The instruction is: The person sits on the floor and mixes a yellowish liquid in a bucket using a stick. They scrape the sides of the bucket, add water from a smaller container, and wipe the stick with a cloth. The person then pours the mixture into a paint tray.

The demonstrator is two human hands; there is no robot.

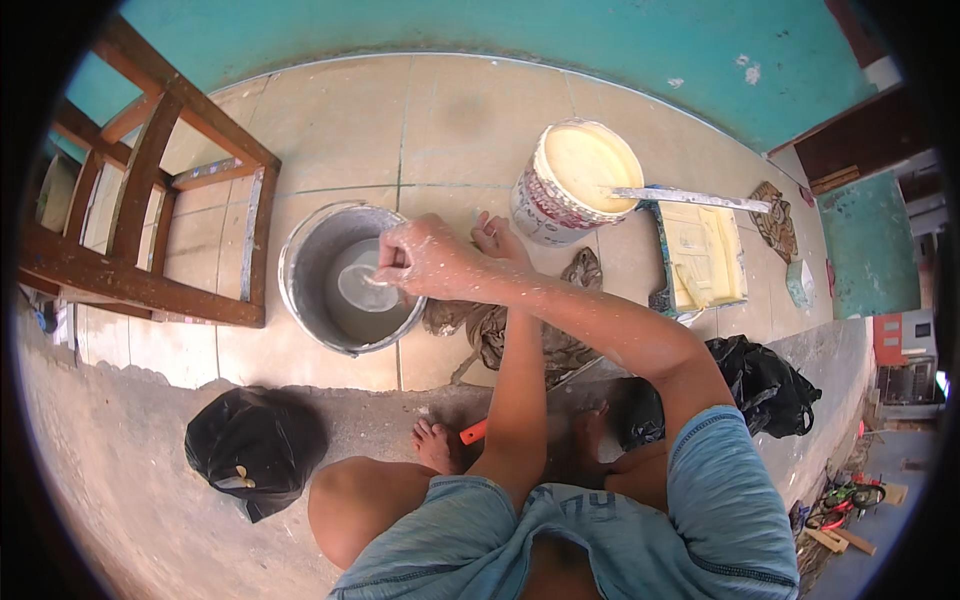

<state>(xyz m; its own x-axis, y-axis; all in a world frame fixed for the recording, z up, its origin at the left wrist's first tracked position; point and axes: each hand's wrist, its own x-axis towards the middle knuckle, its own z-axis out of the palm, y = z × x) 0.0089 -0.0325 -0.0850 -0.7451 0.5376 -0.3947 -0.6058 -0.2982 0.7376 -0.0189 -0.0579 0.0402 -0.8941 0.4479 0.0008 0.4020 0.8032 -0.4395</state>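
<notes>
My right hand (420, 257), speckled with white, reaches across my body to the near rim of a grey metal bucket (300, 255). It is closed around a pale scoop-like tool (358, 285) that dips into the greyish liquid inside. My left hand (495, 236) reaches straight ahead under the right forearm. Its fingers are spread on the tiled floor, between the grey bucket and a bucket of cream paint (575, 180). A crumpled brown rag (500, 330) lies just under my left forearm.
A flat stirring stick (690, 198) lies across the paint bucket and a tray of yellow paint (705, 255). A wooden frame (150, 200) stands at the left. On the concrete step are a black cap (255, 445), a black bag (770, 385) and an orange handle (473, 432) by my foot.
</notes>
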